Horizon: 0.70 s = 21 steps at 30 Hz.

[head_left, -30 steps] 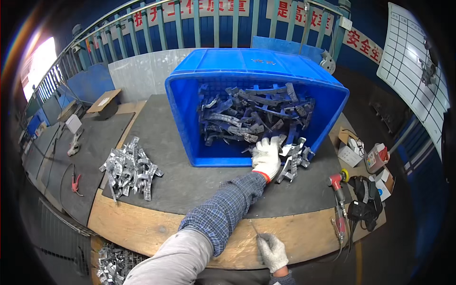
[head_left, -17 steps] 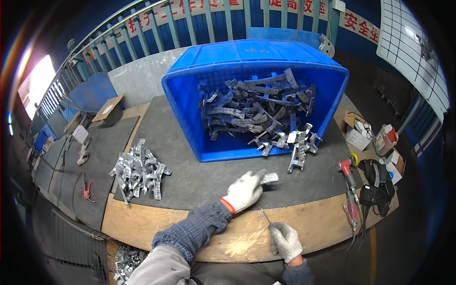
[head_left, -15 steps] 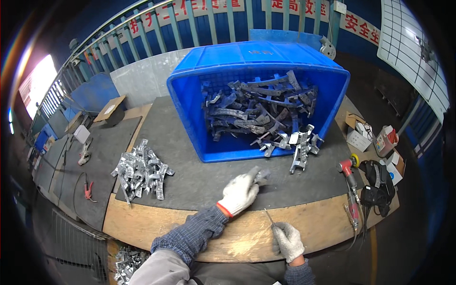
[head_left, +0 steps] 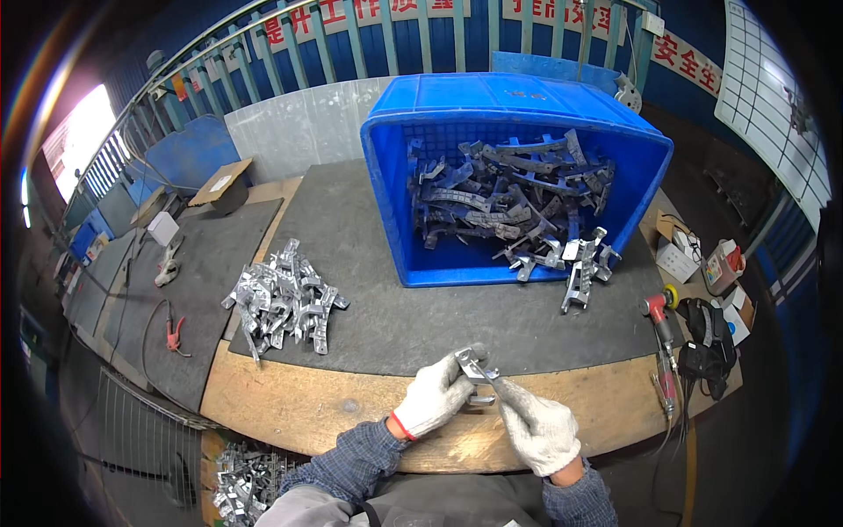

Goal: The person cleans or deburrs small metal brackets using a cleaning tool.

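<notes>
In white knit gloves, both my hands meet above the bench's front wooden edge. My left hand (head_left: 432,400) is closed on a small silver metal bracket (head_left: 471,364), tilted up between thumb and fingers. My right hand (head_left: 541,430) grips a thin rod-like tool (head_left: 489,376), its tip against or right beside the bracket; its exact kind is hard to make out. Left of my hands lies a heap of bright metal brackets (head_left: 285,299). Beyond them a blue plastic crate (head_left: 386,206) rests on its side, full of darker brackets (head_left: 518,189), several spilling over its lower lip.
A red air grinder (head_left: 655,307) with a yellow pad lies at the right, near a black bag (head_left: 709,338) and small boxes (head_left: 678,255). A red-handled air blow gun (head_left: 174,335) is on the left bench. More brackets (head_left: 246,483) sit below the bench at lower left.
My left hand has drawn the bracket back toward me. My right hand has brought the thin tool up to it. The whole view has shifted slightly.
</notes>
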Tool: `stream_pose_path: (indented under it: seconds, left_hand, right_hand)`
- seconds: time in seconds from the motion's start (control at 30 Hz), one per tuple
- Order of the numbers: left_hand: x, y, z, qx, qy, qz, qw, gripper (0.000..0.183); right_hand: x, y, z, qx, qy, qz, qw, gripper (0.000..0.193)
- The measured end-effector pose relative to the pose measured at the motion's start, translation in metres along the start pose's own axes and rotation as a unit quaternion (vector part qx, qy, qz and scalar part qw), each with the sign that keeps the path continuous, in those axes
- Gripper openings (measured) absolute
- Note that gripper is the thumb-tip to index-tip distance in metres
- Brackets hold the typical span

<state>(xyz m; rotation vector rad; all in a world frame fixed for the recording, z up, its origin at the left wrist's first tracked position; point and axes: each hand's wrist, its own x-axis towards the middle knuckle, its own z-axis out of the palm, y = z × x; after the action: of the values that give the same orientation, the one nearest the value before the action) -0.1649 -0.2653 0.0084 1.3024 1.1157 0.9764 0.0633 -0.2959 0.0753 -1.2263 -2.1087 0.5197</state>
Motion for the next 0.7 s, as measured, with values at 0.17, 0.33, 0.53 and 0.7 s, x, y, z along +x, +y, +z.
stream_pose_path:
  seconds: [0.17,0.33,0.53,0.7]
  left_hand:
    - [-0.012,0.005,0.005,0.043,0.026,0.026,0.998,0.049]
    - [-0.018,-0.001,0.002,0.273,0.076,0.115,0.952,0.057]
    - [-0.027,-0.012,0.007,0.358,0.097,0.175,0.912,0.069]
    - [-0.027,-0.002,0.009,0.311,0.085,0.117,0.939,0.059]
  right_hand:
    - [0.0,-0.004,0.005,0.001,-0.019,0.019,1.0,0.034]
    - [-0.004,-0.008,0.0,0.029,-0.04,0.032,0.998,0.033]
    - [-0.011,-0.003,0.012,-0.031,-0.065,0.042,0.997,0.035]
    - [-0.005,0.001,0.018,0.396,-0.099,0.31,0.859,0.034]
